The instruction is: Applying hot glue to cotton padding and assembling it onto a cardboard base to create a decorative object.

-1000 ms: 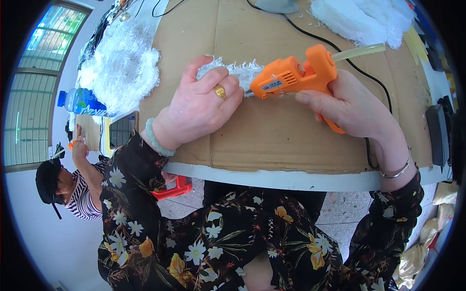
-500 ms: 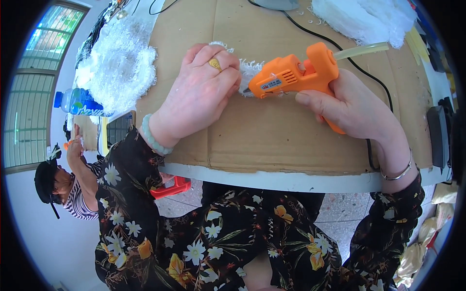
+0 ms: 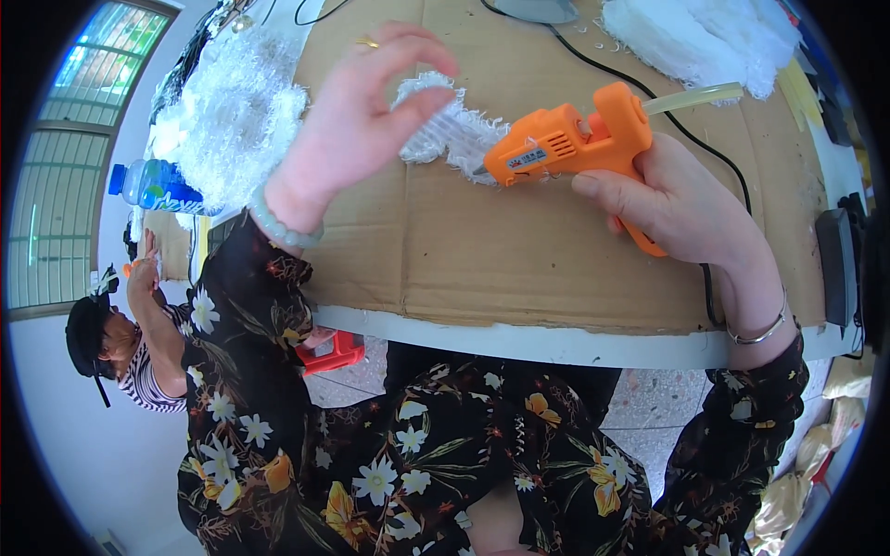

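Note:
In my right hand (image 3: 672,199) is an orange hot glue gun (image 3: 570,144), gripped by its handle. A pale translucent glue stick (image 3: 695,96) juts from its back end. The gun's nozzle points left and meets the right end of a white fringed piece (image 3: 428,139), fluffy at its edges, which lies on brown cardboard (image 3: 519,255). My left hand (image 3: 357,116) is raised beside the left part of that piece, thumb and fingers apart and nothing seen between them. Its thumb overlaps the piece in view; whether they touch I cannot tell. The fingers are slightly blurred.
A heap of white fluffy strips (image 3: 243,116) sits at left, by a blue-capped bottle (image 3: 158,183). More white fluff (image 3: 709,42) lies far right. A black cord (image 3: 640,93) crosses the cardboard. Another person (image 3: 139,347) works at left. A red stool (image 3: 336,352) stands below the table edge.
My left hand has let go of the white fringed piece and moved up and left, its fingers opening. More of the piece shows. The glue gun has barely moved.

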Motion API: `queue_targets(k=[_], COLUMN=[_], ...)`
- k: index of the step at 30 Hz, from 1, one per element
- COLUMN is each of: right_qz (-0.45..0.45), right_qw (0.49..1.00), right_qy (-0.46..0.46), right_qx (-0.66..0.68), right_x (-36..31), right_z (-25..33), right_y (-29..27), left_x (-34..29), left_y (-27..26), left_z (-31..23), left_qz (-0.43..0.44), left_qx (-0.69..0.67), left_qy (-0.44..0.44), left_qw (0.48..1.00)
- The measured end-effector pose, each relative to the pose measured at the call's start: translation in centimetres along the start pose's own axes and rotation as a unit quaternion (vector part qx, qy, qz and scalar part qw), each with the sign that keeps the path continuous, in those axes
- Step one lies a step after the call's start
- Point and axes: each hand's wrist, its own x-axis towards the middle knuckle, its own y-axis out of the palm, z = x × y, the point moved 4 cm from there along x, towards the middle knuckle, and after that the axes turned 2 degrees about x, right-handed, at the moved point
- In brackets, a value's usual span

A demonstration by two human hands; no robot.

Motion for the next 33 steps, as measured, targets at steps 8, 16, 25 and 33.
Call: queue_targets(k=[8,16,25,33], right_qz=[0.004,0.010,0.010,0.018], right_qw=[0.999,0.999,0.999,0.995], right_qy=[-0.005,0.008,0.006,0.018], right_qx=[0.039,0.044,0.049,0.098], right_x=[0.1,-0.1,-0.1,0.4], right_z=[0.6,0.9,1.1,0.1], right_y=[0.1,0.1,0.1,-0.4], left_x=[-3.0,-0.7,-0.2,-4.0], left_y=[0.8,1.7,-1.3,1.0], left_z=[-1.1,-0.4,0.7,-3.1], left_qz=[0.015,0.009,-0.090,-0.016], left_qx=[0.125,0.135,0.008,0.143], left_qy=[0.046,0.063,0.019,0.075], left_qw=[0.991,0.989,0.996,0.987])
